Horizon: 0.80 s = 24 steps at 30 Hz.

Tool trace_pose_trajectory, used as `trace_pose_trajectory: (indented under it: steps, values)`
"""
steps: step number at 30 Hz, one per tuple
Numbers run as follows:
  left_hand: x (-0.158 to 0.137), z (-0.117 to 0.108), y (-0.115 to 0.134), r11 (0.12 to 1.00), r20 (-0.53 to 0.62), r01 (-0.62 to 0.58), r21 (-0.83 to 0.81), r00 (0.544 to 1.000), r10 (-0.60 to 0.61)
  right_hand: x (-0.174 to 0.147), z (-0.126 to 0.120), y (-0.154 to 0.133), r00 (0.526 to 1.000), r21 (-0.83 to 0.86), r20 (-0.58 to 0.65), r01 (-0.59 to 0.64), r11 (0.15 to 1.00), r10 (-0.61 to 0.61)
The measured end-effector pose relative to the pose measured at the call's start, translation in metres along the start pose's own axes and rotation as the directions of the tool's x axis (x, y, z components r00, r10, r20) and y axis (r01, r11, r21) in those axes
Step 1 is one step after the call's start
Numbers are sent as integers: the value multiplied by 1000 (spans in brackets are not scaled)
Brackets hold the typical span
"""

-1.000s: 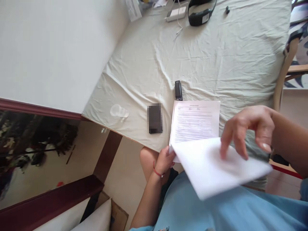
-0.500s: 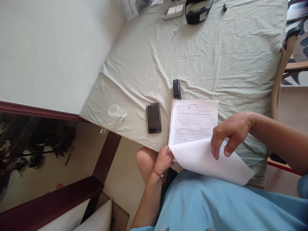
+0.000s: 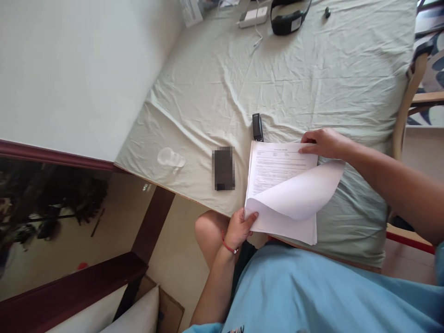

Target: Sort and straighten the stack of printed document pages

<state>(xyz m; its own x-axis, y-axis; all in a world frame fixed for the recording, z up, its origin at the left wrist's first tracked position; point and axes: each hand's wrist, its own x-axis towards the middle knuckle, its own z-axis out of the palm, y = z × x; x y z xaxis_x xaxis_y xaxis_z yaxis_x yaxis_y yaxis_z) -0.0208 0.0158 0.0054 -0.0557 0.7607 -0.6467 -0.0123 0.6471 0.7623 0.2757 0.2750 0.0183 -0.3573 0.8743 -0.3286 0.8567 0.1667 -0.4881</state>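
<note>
A stack of printed papers [image 3: 277, 164] lies at the table's near edge. One sheet [image 3: 301, 189] curls over it, its blank side up and its loose corner raised beneath my right wrist. My left hand [image 3: 241, 225] grips the lower left corner of the stack, thumb on top and fingers underneath. At the upper right corner is my right hand [image 3: 321, 142], its thumb and fingers closed on the papers' edge. A black stapler-like object [image 3: 257, 127] touches or nearly touches the stack's top left corner.
Left of the papers lies a dark, pixelated flat object [image 3: 224, 169], with a translucent plastic cup [image 3: 171, 157] on its side beyond. A white box with a cable [image 3: 253, 17], a black headset-like band [image 3: 286, 24] and a small black item [image 3: 327, 12] lie far back. A chair [image 3: 404, 106] stands right.
My right hand has moved up from the turned sheet to the stack's upper right corner. The sheet has swung partly back up, uncovering the lower pages. My left thumb now shows on top.
</note>
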Motion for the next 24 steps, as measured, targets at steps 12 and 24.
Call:
trace_pose_trajectory:
  steps: [12,24]
  values:
    - [-2,0,0,1000,11,8,20,1000,-8,-12,-7,-9,991,-75,-50,123,990,-126]
    - [-2,0,1,997,-19,-25,73,999,27,-18,-8,-25,997,-153,-33,65,986,-71]
